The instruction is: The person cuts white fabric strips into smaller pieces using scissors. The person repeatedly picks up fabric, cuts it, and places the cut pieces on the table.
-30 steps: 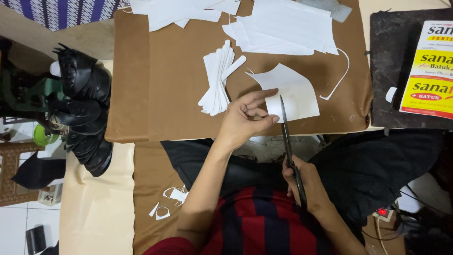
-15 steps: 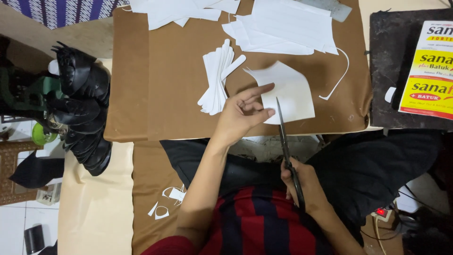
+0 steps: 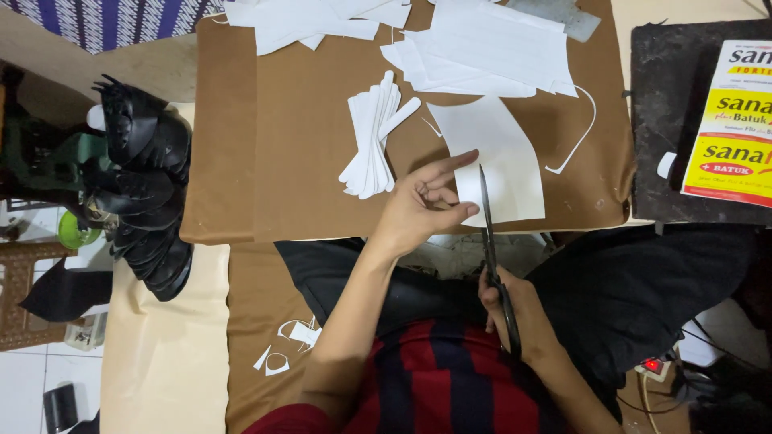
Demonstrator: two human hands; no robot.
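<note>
Left hand [image 3: 422, 210] on paper [image 3: 503, 157]; right hand [image 3: 515, 309] gripping scissors [image 3: 492, 249]

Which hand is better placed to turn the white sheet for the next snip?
The left hand: it already pinches the white sheet at its near edge, while the right hand is occupied holding the black scissors.
</note>
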